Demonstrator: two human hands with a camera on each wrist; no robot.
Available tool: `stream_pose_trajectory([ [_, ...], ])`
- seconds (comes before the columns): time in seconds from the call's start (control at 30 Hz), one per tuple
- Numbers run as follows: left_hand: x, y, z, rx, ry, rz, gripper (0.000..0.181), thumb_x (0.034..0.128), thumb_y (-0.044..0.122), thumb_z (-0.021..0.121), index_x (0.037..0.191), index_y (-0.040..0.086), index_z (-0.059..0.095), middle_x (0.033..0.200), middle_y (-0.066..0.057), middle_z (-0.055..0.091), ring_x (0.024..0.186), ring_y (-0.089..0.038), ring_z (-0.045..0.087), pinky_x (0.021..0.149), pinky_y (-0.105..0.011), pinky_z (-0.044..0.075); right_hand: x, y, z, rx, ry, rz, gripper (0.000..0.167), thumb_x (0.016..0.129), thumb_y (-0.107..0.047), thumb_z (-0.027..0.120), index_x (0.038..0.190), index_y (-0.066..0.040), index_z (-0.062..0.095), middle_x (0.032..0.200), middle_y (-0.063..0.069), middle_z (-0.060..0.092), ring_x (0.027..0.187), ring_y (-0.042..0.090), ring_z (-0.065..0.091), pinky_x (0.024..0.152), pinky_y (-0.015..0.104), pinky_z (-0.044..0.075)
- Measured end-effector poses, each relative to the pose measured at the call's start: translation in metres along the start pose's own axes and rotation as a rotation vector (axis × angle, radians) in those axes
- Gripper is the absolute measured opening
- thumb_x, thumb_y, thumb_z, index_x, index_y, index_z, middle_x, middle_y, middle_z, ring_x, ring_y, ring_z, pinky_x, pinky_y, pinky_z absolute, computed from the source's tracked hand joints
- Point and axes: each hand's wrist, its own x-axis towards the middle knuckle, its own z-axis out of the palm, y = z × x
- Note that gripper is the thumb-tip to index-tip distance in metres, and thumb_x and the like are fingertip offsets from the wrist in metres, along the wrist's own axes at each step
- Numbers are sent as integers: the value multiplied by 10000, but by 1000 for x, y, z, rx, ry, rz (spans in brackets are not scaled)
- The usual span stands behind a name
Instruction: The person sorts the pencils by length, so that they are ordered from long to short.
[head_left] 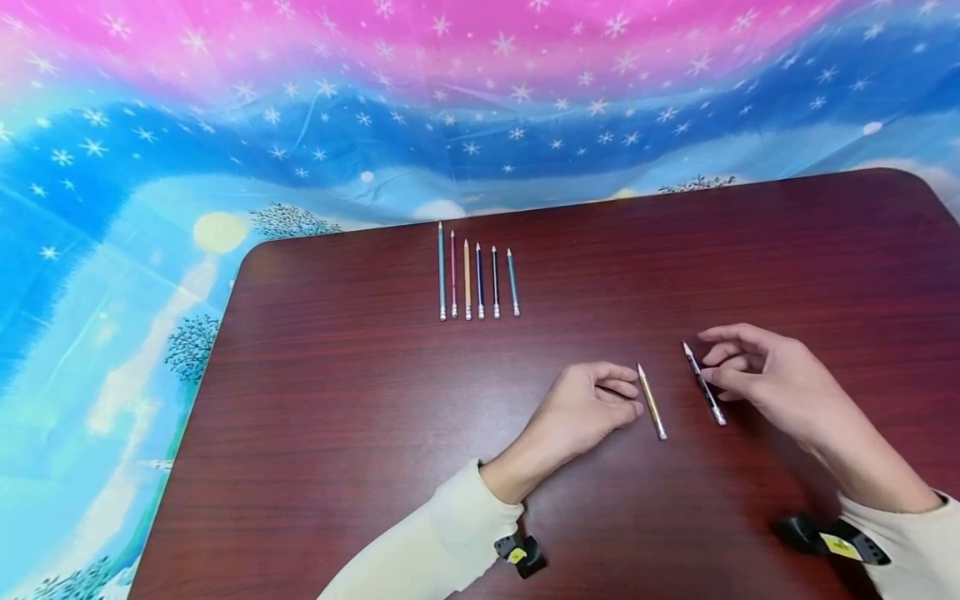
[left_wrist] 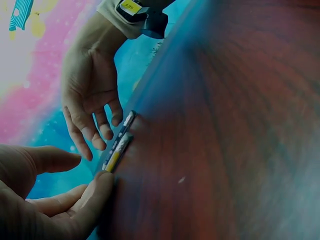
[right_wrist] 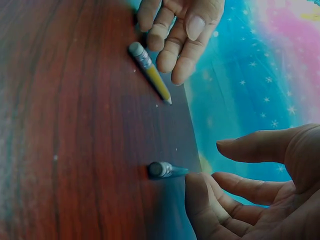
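Observation:
In the head view a short yellow pencil (head_left: 651, 402) lies on the table with its tip pointing away. My left hand (head_left: 588, 408) is just left of it, fingers loosely bent, thumb and fingers apart in the left wrist view. To the right lies a dark patterned pencil (head_left: 703, 385), eraser end toward me. Beside it is my right hand (head_left: 780, 387), its fingertips close to the barrel; whether they touch it I cannot tell. The right wrist view shows a gap between that hand's thumb and fingers (right_wrist: 200, 200). Neither hand grips a pencil.
Farther back, several pencils stand in a row from longest at left to shortest at right, among them a long teal pencil (head_left: 442, 275), an orange pencil (head_left: 468, 279) and a short blue pencil (head_left: 513, 283). Behind the brown table (head_left: 337, 375) hangs a snowflake-patterned cloth (head_left: 450, 117).

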Motion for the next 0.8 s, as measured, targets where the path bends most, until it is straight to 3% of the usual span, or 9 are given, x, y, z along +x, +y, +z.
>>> stream_pose_trajectory([
  [0.17, 4, -3, 8, -42, 21, 13, 362, 873, -41, 753, 1228, 26, 725, 966, -11, 749, 755, 17, 658, 698, -156, 569, 1, 5, 0, 2, -31, 14, 482, 982, -48, 689, 1424, 61, 533, 1050, 33, 631, 794, -4, 645, 625, 282, 589],
  [0.33, 7, -3, 12, 7, 54, 14, 350, 881, -66, 747, 1220, 20, 722, 858, 42, 677, 638, -3, 624, 611, -172, 573, 1, 6, 3, 37, -51, 9, 473, 960, -16, 697, 1394, 90, 541, 994, 15, 634, 758, 13, 636, 611, 279, 588],
  [0.5, 9, 2, 15, 168, 99, 38, 346, 880, 2, 792, 1215, 63, 732, 762, 101, 647, 532, 9, 607, 573, -145, 524, 2, 5, 4, 0, -41, 16, 451, 948, -52, 727, 1358, 62, 575, 942, 6, 644, 724, 31, 623, 598, 265, 566],
  [0.67, 13, 5, 20, 423, 178, 109, 361, 835, 141, 867, 1177, 146, 752, 735, 151, 667, 611, 74, 555, 636, -105, 448, 2, 4, 6, -47, -28, 3, 441, 947, -72, 738, 1340, 58, 588, 928, 30, 656, 699, 30, 607, 587, 242, 533],
  [0.8, 16, 7, 24, 585, 226, 128, 377, 813, 267, 902, 1153, 212, 749, 754, 172, 685, 669, 63, 563, 647, -133, 439, 1, 4, 7, -81, -8, -8, 434, 943, -83, 748, 1330, 49, 601, 927, 34, 666, 693, 18, 598, 584, 224, 501],
])
